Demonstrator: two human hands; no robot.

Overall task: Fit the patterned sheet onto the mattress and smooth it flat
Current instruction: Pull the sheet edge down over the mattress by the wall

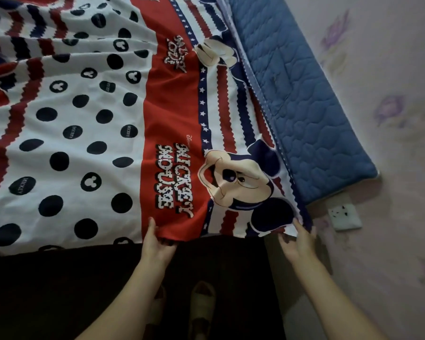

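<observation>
The patterned sheet (88, 123), white with dark dots, a red band and cartoon mouse prints, lies spread over the bed and shows long creases at upper left. A strip of the blue quilted mattress (312, 119) stays uncovered along the right side by the wall. My left hand (156, 241) grips the sheet's near edge at the red band, thumb on top and fingers under the hem. My right hand (298, 241) pinches the sheet's near right corner, just off the mattress corner.
A pale wall with purple flower prints (390, 111) runs close along the mattress's right side, and a white wall socket (344, 215) sits just below the mattress corner. The dark bed side fills the foreground, with my slippered feet (201, 307) on the floor below.
</observation>
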